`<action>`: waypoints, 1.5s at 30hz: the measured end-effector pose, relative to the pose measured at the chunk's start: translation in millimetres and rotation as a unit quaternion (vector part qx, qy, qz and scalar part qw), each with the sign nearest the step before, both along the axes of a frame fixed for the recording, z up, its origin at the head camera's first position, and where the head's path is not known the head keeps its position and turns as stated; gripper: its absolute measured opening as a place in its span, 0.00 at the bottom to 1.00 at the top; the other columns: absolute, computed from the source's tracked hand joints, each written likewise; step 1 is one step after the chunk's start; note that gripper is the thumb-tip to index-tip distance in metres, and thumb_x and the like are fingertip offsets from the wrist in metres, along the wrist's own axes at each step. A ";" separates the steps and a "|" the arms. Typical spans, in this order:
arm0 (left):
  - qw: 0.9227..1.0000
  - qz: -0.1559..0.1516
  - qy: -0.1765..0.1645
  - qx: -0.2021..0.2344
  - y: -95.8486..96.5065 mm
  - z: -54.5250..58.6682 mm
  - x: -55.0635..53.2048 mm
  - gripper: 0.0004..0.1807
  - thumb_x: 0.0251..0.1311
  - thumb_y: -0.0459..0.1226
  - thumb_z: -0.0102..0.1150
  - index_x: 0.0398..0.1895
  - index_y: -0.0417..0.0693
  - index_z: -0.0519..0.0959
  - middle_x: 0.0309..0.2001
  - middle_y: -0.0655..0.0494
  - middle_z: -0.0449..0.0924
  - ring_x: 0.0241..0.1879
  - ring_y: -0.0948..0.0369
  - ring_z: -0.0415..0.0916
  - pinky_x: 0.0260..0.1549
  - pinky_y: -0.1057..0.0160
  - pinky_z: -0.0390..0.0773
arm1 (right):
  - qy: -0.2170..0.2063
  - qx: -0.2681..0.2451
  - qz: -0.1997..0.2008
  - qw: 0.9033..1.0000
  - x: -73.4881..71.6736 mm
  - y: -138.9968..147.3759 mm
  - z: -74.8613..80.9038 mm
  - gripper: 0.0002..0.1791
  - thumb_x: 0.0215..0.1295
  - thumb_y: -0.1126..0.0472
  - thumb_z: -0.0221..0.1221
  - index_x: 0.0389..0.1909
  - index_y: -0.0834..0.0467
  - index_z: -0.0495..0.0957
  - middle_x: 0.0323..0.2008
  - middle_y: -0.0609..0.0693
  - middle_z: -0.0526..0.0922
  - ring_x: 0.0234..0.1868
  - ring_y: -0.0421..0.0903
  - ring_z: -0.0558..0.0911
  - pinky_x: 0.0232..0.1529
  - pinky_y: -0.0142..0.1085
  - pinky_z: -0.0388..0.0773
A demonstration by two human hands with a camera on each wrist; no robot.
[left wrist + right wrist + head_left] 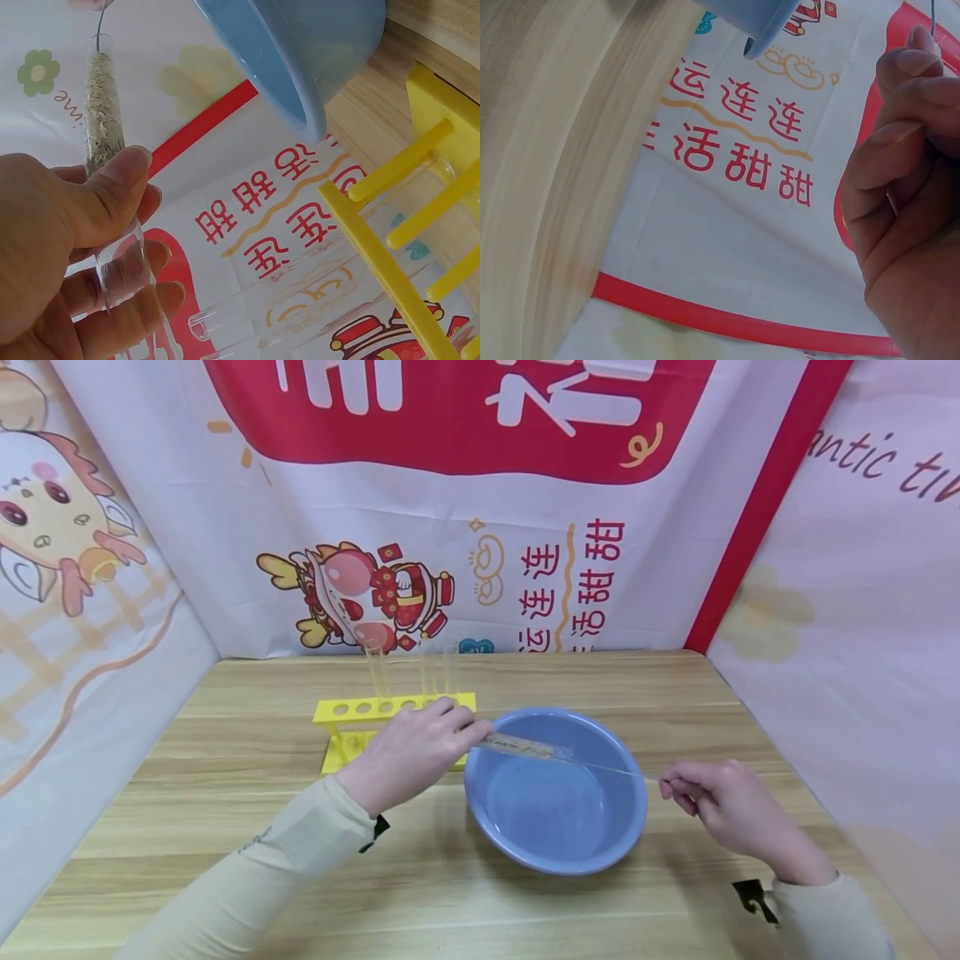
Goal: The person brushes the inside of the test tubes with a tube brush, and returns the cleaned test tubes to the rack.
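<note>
The left hand (420, 747) is holding the tube (521, 746) above the basin (547, 810), fingers curling snugly round it. The tube's long axis is lying almost along nine-to-three, its mouth pointing just past three o'clock, toward the right hand (731, 806). There the fingers are pinching the wire (611, 768), while the bristles (103, 105) are sitting inside the tube. The rack (374, 707) is standing on the bench (525, 918), between nine and ten o'clock from the basin.
</note>
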State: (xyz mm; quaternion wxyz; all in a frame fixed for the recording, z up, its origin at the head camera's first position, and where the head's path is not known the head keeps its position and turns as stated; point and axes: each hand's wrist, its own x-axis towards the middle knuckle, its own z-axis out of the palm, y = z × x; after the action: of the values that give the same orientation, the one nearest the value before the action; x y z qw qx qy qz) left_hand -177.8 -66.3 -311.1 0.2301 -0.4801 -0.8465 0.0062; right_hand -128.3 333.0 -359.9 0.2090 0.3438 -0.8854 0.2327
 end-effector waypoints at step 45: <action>1.000 -0.004 0.004 0.016 -12.3 -2.0 -3.8 0.26 0.54 0.31 0.73 0.58 0.51 0.81 0.42 0.52 0.82 0.38 0.57 0.75 0.22 0.65 0.81 | -0.075 -0.038 0.023 0.996 1.0 25.7 -14.2 0.29 0.56 0.86 0.56 0.30 0.44 0.76 0.18 0.33 0.69 0.18 0.28 0.66 0.18 0.20 0.65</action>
State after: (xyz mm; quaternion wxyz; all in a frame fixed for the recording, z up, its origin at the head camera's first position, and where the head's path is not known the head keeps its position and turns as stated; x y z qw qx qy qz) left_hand -181.6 -78.6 -313.1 0.2413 -0.4792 -0.8438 -0.0066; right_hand -127.3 358.7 -374.2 0.1498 0.3379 -0.8807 0.2962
